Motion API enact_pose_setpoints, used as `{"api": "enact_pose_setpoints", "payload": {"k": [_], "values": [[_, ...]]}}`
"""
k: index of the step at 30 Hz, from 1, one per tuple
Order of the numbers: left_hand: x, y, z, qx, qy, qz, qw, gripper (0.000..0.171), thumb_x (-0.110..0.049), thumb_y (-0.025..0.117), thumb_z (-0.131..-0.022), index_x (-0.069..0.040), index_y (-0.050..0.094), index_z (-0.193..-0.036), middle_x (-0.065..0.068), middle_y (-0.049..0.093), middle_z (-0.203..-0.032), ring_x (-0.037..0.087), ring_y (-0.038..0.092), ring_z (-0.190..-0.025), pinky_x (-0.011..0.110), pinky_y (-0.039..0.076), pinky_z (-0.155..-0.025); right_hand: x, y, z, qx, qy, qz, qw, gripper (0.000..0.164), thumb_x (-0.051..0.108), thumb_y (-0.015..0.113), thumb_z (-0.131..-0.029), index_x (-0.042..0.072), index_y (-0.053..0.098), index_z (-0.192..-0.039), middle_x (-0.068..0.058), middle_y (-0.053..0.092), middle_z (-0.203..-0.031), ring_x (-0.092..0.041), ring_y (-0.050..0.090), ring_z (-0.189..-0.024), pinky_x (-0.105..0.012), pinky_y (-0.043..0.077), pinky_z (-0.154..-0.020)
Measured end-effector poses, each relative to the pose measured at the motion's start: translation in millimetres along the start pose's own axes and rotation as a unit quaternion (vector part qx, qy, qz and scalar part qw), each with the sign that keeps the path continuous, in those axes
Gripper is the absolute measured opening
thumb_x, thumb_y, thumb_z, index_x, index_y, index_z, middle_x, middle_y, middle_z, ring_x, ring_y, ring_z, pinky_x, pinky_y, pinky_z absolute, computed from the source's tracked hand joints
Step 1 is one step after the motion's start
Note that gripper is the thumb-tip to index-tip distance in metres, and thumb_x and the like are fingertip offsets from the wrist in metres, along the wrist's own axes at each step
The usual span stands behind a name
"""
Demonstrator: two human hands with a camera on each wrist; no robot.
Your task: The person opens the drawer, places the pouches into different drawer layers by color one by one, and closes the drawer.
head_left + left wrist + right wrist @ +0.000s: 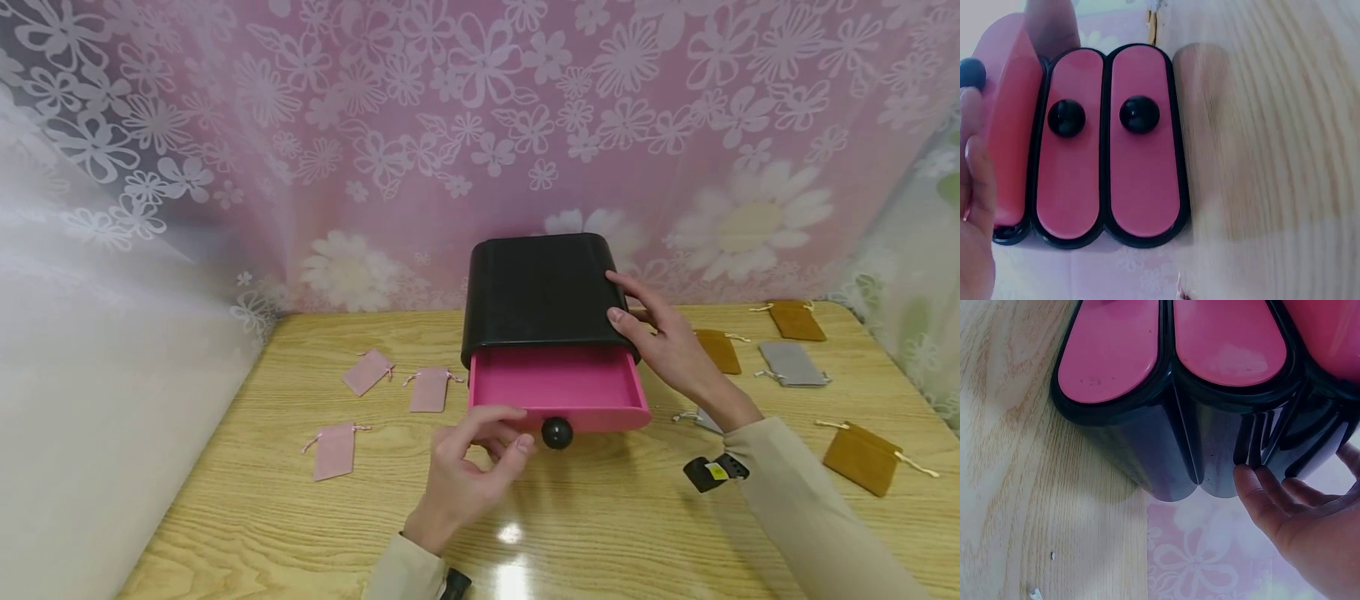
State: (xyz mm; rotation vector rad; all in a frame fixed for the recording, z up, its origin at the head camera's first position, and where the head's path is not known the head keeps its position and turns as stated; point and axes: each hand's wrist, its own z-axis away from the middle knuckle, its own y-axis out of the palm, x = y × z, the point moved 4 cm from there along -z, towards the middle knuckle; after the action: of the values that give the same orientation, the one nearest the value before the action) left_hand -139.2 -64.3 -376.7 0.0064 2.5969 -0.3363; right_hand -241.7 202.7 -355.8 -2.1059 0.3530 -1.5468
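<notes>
A black cabinet (546, 292) with pink drawers stands on the wooden table. Its top drawer (558, 375) is pulled out, and the pink inside shows. The left hand (472, 467) is at the drawer's front, thumb and forefinger loosely bent just left of the round black knob (557, 433); whether a fingertip touches the front cannot be told. On the cabinet's right side lies the right hand (671, 346), thumb on the top edge and fingers spread along the wall. Two lower drawers (1071, 181) appear shut in the left wrist view.
Several pink drawstring pouches (431, 389) lie left of the cabinet. To its right are brown pouches (862, 458) and grey pouches (792, 364), one partly hidden by the right wrist. A flowered curtain (450, 150) hangs behind the table.
</notes>
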Motion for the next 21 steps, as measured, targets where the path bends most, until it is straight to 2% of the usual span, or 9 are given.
{"api": "enact_pose_setpoints", "payload": {"k": [2, 5, 7, 9, 15, 21], "values": [[-0.2, -4.8, -0.2, -0.021, 0.022, -0.005, 0.9995, 0.017, -0.005, 0.068, -0.094, 0.005, 0.064, -0.107, 0.009, 0.072, -0.068, 0.006, 0.064, -0.054, 0.012, 0.051, -0.055, 0, 0, 0, 0.001, 0.001, -0.001, 1.000, 0.058, 0.033, 0.049, -0.108, 0.037, 0.028, -0.162, -0.015, 0.031, -0.166, -0.046, 0.049, -0.139, -0.047, 0.058, -0.091], [-1.6, -12.8, -1.7, -0.059, 0.058, -0.009, 0.9965, 0.015, -0.005, 0.065, -0.096, 0.009, 0.063, -0.101, 0.010, 0.069, -0.064, 0.008, 0.062, -0.051, 0.012, 0.050, -0.053, 0, 0, 0, 0.003, 0.001, -0.005, 1.000, 0.058, 0.033, 0.049, -0.108, 0.037, 0.028, -0.162, -0.015, 0.030, -0.166, -0.046, 0.048, -0.140, -0.032, 0.058, -0.086], [-2.7, -18.6, -2.6, -0.083, 0.079, -0.010, 0.9933, 0.015, -0.004, 0.064, -0.096, 0.010, 0.063, -0.098, 0.011, 0.067, -0.061, 0.009, 0.060, -0.047, 0.012, 0.049, -0.052, 0, 0, 0, 0.003, 0.001, -0.006, 1.000, 0.058, 0.033, 0.049, -0.108, 0.038, 0.028, -0.162, -0.015, 0.031, -0.166, -0.046, 0.048, -0.140, -0.019, 0.054, -0.081], [-3.3, -24.5, -3.2, -0.105, 0.093, -0.013, 0.9901, 0.014, -0.002, 0.063, -0.095, 0.012, 0.063, -0.095, 0.013, 0.065, -0.059, 0.009, 0.058, -0.045, 0.012, 0.048, -0.051, 0, 0, 0, 0.003, 0.000, -0.007, 1.000, 0.058, 0.033, 0.049, -0.108, 0.037, 0.028, -0.162, -0.015, 0.031, -0.166, -0.046, 0.048, -0.141, -0.016, 0.052, -0.080], [-0.9, -42.0, -2.9, -0.141, 0.075, -0.025, 0.9868, 0.013, 0.000, 0.063, -0.093, 0.014, 0.062, -0.093, 0.017, 0.066, -0.058, 0.012, 0.059, -0.043, 0.016, 0.049, -0.048, 0, 0, 0, 0.004, -0.001, -0.011, 1.000, 0.058, 0.033, 0.048, -0.108, 0.037, 0.027, -0.162, -0.016, 0.031, -0.165, -0.046, 0.048, -0.140, -0.013, 0.051, -0.082], [1.2, -51.4, -1.9, -0.133, 0.039, -0.073, 0.9877, 0.020, -0.011, 0.068, -0.095, 0.009, 0.067, -0.098, 0.015, 0.069, -0.070, 0.011, 0.058, -0.050, 0.020, 0.047, -0.048, -1, 1, 0, 0.004, -0.002, -0.019, 1.000, 0.058, 0.032, 0.048, -0.108, 0.037, 0.028, -0.162, -0.016, 0.032, -0.165, -0.045, 0.048, -0.140, -0.013, 0.051, -0.081]]}}
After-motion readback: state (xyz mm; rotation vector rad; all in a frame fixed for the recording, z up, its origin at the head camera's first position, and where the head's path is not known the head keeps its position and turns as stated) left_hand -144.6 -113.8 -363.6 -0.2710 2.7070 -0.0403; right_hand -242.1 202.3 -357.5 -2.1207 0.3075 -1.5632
